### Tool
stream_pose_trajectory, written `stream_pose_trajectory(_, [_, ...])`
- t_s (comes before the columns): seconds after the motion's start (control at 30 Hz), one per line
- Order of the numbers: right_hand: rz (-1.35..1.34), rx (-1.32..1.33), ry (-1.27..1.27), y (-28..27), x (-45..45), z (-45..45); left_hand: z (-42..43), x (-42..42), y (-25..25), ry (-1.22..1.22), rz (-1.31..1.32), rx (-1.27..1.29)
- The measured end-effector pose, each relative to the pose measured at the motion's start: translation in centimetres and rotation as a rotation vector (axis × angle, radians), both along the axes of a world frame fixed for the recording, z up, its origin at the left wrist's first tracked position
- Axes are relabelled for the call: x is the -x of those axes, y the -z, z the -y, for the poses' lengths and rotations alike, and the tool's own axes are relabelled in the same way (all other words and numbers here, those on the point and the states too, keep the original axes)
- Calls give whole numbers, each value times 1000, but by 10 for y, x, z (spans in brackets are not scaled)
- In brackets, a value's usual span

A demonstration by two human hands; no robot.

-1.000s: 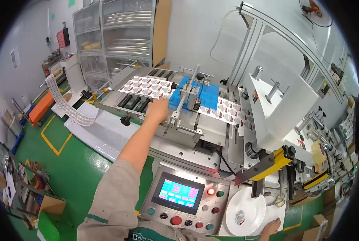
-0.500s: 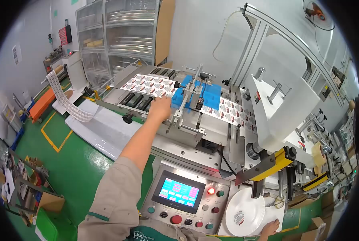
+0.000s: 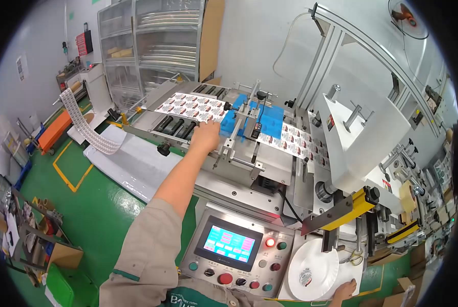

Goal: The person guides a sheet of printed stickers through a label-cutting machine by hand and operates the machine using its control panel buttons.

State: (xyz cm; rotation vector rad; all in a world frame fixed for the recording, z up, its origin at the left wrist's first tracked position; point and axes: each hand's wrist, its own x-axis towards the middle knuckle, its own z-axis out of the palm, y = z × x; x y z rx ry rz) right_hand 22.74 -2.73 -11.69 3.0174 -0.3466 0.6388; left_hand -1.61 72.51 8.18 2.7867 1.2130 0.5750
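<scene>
My left hand (image 3: 206, 136) reaches over the machine bed, its fingertips touching the near edge of the printed label web (image 3: 192, 106). The fingers are bent, and whether they pinch the edge is too small to tell. Just right of it, the web passes under a blue sheet (image 3: 276, 118) and a metal bracket (image 3: 239, 123), then comes out on the far side. My right hand (image 3: 345, 290) rests at the right edge of a white board, beside a round white plate (image 3: 318, 276) with a printed label on it. Its thumb and fingers are partly spread, with nothing seen between them.
A control panel with a lit screen (image 3: 228, 246) and several buttons lies below the bed. A yellow and black bar (image 3: 344, 211) juts out above the plate. Scissors (image 3: 357, 256) lie near it. At the left, a label strip (image 3: 80, 125) hangs in a loop over the green floor.
The camera view has shifted slightly. My left hand stays at the web's near edge, with its fingers a little more bent. My right hand has barely moved.
</scene>
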Motion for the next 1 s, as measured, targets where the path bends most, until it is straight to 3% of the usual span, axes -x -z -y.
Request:
stream_pose_trajectory(0.53, [-71, -45, 46, -5, 3, -8, 1, -1, 1, 3, -8, 13])
stream_pose_trajectory(1.0, [28, -5, 3, 5, -1, -1, 0, 0, 1, 14, -1, 9])
